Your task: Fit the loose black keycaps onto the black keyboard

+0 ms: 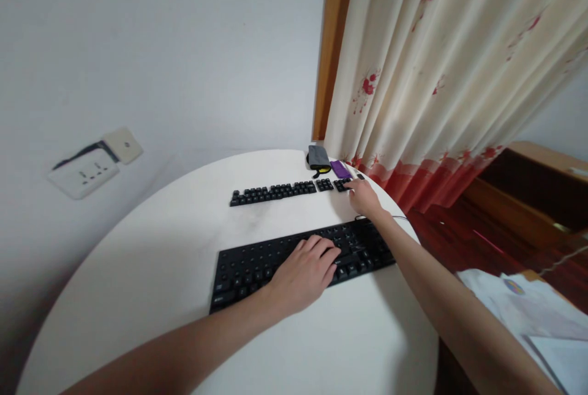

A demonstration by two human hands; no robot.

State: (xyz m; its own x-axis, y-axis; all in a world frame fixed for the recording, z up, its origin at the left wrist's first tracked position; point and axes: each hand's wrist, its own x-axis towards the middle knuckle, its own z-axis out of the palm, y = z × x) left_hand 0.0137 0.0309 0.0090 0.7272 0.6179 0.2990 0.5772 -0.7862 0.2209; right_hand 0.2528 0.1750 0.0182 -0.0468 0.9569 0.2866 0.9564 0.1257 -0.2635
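A black keyboard [250,266] lies slantwise on the white round table, with bare key positions across its upper rows and keycaps along its lower rows. My left hand [305,269] rests over the middle of the keyboard, palm down, its fingers spread and slightly bent. Behind the keyboard, loose black keycaps [273,193] stand in rows, with smaller groups to their right. My right hand [364,196] reaches to the rightmost group of keycaps [340,184]. Its index finger and thumb come together at a keycap there, though the fingertips show only small.
Behind the keycaps lie a dark grey pouch [318,157] and a purple item [340,169]. The keyboard's cable [399,217] runs toward the table's right edge. A wall socket [85,173] is at left, a patterned curtain [404,76] at right. Papers [537,309] lie below right.
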